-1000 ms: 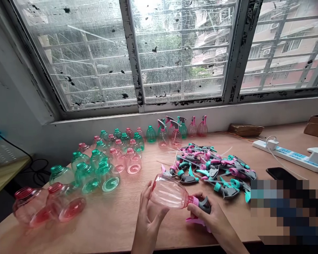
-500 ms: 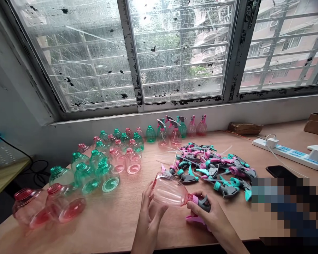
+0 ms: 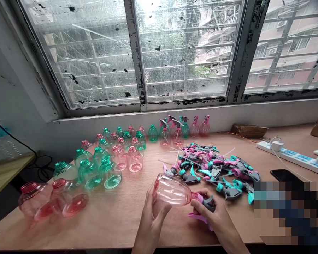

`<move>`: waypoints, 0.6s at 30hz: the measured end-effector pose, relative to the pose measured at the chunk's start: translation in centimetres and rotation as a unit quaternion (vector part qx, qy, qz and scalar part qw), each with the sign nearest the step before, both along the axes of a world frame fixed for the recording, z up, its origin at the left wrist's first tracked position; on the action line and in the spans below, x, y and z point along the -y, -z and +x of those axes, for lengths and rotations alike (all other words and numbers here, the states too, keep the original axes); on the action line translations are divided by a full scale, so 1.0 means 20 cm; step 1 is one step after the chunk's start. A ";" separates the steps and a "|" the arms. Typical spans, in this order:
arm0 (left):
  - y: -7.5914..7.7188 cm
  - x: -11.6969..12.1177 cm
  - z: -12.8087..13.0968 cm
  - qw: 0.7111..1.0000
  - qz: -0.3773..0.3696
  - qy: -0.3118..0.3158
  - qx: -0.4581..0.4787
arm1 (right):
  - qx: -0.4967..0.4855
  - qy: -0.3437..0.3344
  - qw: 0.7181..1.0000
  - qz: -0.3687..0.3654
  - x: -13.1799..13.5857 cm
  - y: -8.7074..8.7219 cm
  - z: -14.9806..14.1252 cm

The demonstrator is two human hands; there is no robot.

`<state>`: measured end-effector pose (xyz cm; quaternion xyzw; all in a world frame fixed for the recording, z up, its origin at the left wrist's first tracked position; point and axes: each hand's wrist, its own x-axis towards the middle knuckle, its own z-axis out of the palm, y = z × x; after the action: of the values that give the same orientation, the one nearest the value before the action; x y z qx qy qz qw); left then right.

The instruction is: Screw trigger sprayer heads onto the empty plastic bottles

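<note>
A clear pink spray bottle lies on its side in the air between my hands, its base to the left. My left hand is closed round the base end. At the neck, my right hand grips a grey and pink trigger sprayer head, whose pink collar sits at the bottle's mouth. The pink trigger points down below my right fingers. Whether the collar is fully threaded on, I cannot tell. Just beyond lies a pile of loose sprayer heads in pink, teal and grey.
Several open pink and green bottles stand in rows on the left of the wooden table. Bottles with sprayers fitted stand by the wall. A power strip and a black phone lie at the right.
The view has shifted slightly, so the scene sits a little differently in the frame. Both hands keep hold of the bottle and sprayer head, with little other visible movement.
</note>
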<state>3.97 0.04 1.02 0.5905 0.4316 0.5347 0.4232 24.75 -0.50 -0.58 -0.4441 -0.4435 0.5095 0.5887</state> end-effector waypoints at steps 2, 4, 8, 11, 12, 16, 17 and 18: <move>0.01 0.00 0.00 1.000 0.009 -0.008 -0.003 | -0.003 0.010 1.000 0.000 -0.01 0.01 0.01; 0.01 0.01 0.00 1.000 0.014 -0.014 -0.009 | -0.007 0.011 1.000 0.000 -0.01 0.02 0.01; -0.02 0.03 0.00 1.000 0.012 0.004 -0.004 | -0.025 -0.026 0.999 -0.018 0.01 -0.01 0.00; -0.03 0.02 0.00 0.999 -0.012 0.021 0.022 | -0.040 -0.067 0.996 -0.044 0.03 -0.04 -0.01; -0.02 0.02 0.00 0.999 -0.017 0.022 0.028 | -0.041 -0.070 0.996 -0.047 0.03 -0.04 -0.01; 0.00 0.00 0.00 1.000 0.017 -0.004 0.012 | -0.032 -0.036 0.998 -0.027 0.02 -0.04 -0.01; 0.00 0.00 0.00 1.000 0.024 -0.011 0.006 | -0.026 -0.029 0.999 -0.020 0.01 -0.03 -0.01; -0.01 0.01 0.00 1.000 0.027 -0.016 0.001 | -0.021 -0.025 0.999 -0.015 0.01 -0.03 -0.01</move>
<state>4.03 -0.10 1.14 0.5945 0.4255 0.5535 0.3989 24.62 -0.61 0.00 -0.4308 -0.4347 0.5399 0.5778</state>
